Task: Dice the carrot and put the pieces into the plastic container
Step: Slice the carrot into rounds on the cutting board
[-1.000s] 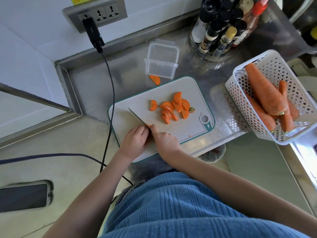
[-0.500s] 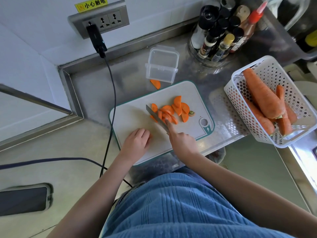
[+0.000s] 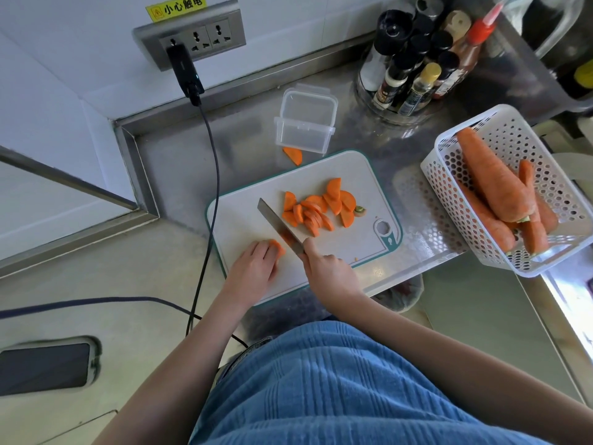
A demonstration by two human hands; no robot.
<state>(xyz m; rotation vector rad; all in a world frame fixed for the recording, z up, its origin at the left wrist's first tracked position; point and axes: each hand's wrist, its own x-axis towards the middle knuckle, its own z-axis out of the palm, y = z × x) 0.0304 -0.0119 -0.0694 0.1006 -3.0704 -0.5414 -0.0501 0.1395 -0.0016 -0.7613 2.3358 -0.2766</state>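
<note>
Knife [image 3: 279,227]: gripped by its handle in right hand [image 3: 330,273]; blade lies diagonally, tip toward the far left of the cutting board [image 3: 353,175]. Left hand [image 3: 253,271]: fingers curled over carrot piece [image 3: 276,246] near the board's front. Cut slices [image 3: 317,211]: heaped mid-board. Plastic container [image 3: 305,121]: behind the board.

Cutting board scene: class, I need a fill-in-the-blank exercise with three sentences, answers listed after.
1. The right hand grips a ____.
2. The clear plastic container holds ____ carrot pieces.
3. The whole carrots lie in a white ____.
4. The left hand holds a carrot piece on the cutting ____.

Answers: knife; no; basket; board
</note>
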